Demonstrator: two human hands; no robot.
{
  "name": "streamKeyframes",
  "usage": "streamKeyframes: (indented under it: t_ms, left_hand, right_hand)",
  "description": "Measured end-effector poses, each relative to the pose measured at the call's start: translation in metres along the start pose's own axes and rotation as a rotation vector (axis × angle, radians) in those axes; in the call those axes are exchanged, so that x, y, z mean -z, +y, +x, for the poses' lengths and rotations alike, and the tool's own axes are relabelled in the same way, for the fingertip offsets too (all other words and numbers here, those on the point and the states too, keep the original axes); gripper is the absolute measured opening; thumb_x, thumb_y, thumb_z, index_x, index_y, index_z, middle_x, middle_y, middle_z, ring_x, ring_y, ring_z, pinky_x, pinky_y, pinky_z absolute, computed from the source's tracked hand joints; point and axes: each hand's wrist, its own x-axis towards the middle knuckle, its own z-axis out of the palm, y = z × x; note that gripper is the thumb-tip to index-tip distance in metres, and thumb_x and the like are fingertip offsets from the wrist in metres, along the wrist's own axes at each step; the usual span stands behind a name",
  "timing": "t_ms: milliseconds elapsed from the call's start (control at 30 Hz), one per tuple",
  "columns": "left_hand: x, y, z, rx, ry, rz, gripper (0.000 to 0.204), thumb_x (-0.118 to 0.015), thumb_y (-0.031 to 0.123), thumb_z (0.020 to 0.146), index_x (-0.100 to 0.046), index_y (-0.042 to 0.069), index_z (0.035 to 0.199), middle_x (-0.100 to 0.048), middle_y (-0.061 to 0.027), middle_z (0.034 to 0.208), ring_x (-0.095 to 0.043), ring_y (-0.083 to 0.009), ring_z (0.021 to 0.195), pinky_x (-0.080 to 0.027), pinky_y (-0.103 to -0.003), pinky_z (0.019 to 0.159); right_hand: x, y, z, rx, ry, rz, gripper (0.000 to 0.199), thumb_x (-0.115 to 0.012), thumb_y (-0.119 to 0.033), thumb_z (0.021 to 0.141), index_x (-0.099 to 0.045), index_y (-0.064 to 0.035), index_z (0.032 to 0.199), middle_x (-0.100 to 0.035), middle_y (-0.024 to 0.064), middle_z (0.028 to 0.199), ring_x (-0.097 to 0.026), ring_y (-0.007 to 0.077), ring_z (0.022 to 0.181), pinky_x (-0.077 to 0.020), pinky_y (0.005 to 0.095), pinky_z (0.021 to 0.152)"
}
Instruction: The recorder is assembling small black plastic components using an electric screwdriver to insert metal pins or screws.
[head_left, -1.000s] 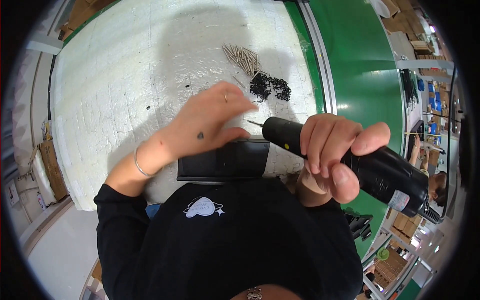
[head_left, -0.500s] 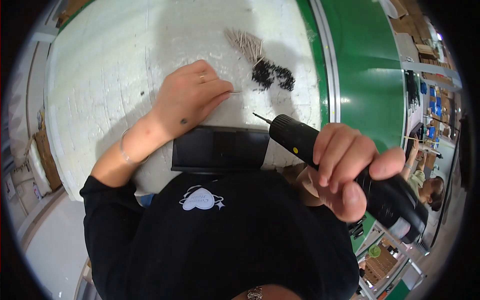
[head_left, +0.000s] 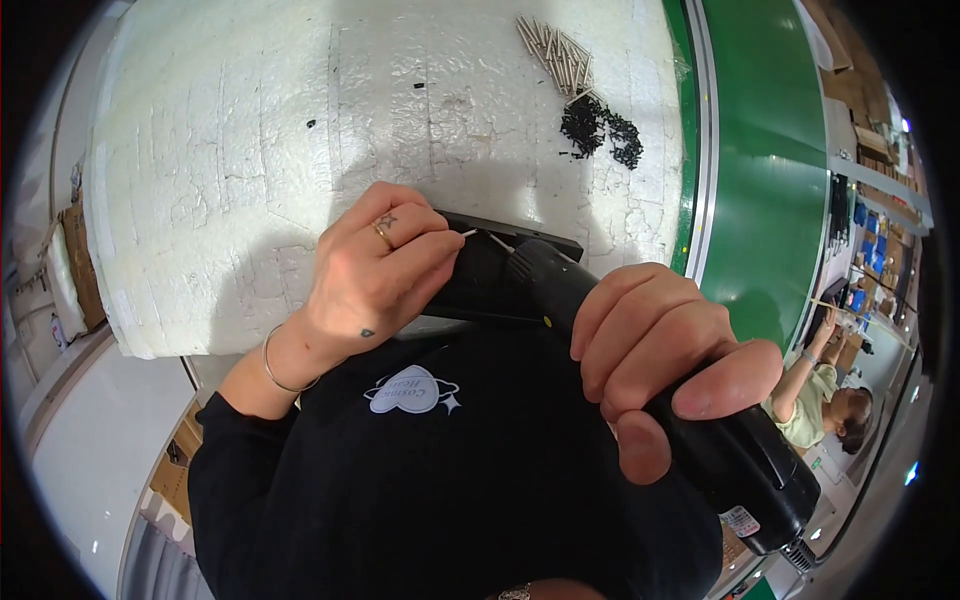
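Between the thumb and fingers of my left hand (head_left: 375, 275) is a short thin metal pin (head_left: 471, 233), its end pointing right. My right hand (head_left: 665, 345) wraps round a black electric screwdriver (head_left: 552, 288), tilted so that its bit points up and left. The bit's tip lies close to the pin's end; whether they touch I cannot tell. Under both hands is a flat black panel (head_left: 475, 292) with a raised far edge, near my body and partly hidden by my left hand and the screwdriver.
Farther off on the white-covered table (head_left: 250, 180) lie a pile of silvery metal pins (head_left: 557, 58) and a heap of small black screws (head_left: 598, 130). Two black bits sit apart at the left. A green surface (head_left: 765, 150) runs along the right, where another person (head_left: 822, 395) is at work.
My left hand has come over the black panel with the pin. The screwdriver's bit has moved in close to the pin. The panel now lies at a slant, and the view has shifted.
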Motion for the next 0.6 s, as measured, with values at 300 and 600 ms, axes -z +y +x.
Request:
streamKeyframes:
  t_ms: [300, 600]
  left_hand:
    - [-0.004, 0.000, -0.001, 0.049, -0.007, -0.075, 0.024, -0.076, -0.006, 0.062, -0.066, 0.004, 0.081, -0.063, -0.0051, 0.080, -0.061, -0.0257, 0.080, -0.051, -0.033, 0.066]
    - [-0.007, -0.003, 0.000, 0.026, 0.042, -0.066, 0.022, -0.075, -0.003, 0.061, -0.065, 0.003, 0.079, -0.062, -0.0040, 0.078, -0.061, -0.0245, 0.078, -0.051, -0.032, 0.060]
  right_hand:
    - [-0.006, -0.002, 0.000, -0.038, 0.049, 0.008, 0.034, -0.068, -0.004, 0.078, -0.046, -0.0143, 0.102, -0.055, -0.0004, 0.061, -0.054, 0.0129, 0.046, -0.0473, 0.0288, 0.050]
    - [-0.006, 0.013, 0.002, 0.000, 0.057, 0.028, 0.034, -0.064, -0.004, 0.076, -0.044, -0.0136, 0.102, -0.052, -0.0014, 0.060, -0.053, 0.0119, 0.044, -0.0461, 0.0275, 0.048]
